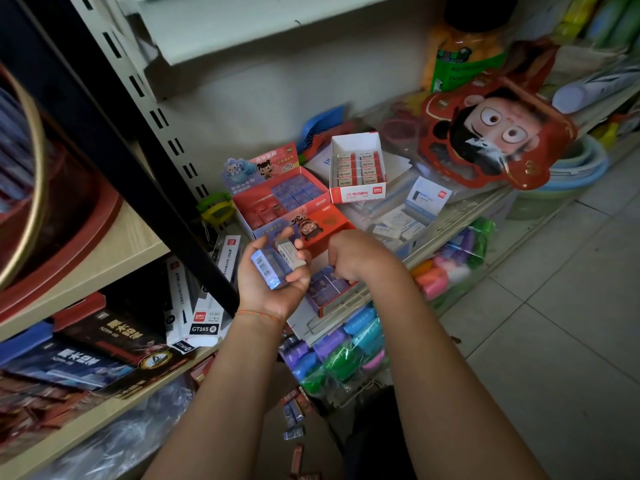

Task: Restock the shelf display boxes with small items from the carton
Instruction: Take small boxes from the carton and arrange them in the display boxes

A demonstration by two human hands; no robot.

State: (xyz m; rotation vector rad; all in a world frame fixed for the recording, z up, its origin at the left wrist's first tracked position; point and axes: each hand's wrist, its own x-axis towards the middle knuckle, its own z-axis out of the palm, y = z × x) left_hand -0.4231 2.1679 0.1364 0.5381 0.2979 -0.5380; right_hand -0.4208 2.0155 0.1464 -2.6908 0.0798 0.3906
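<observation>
My left hand (273, 271) is palm up and holds two or three small eraser packets (277, 263), blue and grey-white, with its fingers curled round them. My right hand (349, 259) hovers knuckles up, fingers curled down into a red display box (329, 289) at the shelf's front edge, which holds rows of blue-wrapped erasers. What its fingertips hold is hidden. Behind stands a second red display box (280, 202) with blue and red packets. Loose packets (294, 420) lie low down between my arms; the carton itself is not clearly visible.
A white and red box of 2B erasers (358, 168) stands further back. A red cartoon-face pack (491, 133) leans at the right. Coloured rolls (349, 344) hang under the shelf. A black upright (145, 161) and boxed goods (194, 306) are at the left. Tiled floor lies right.
</observation>
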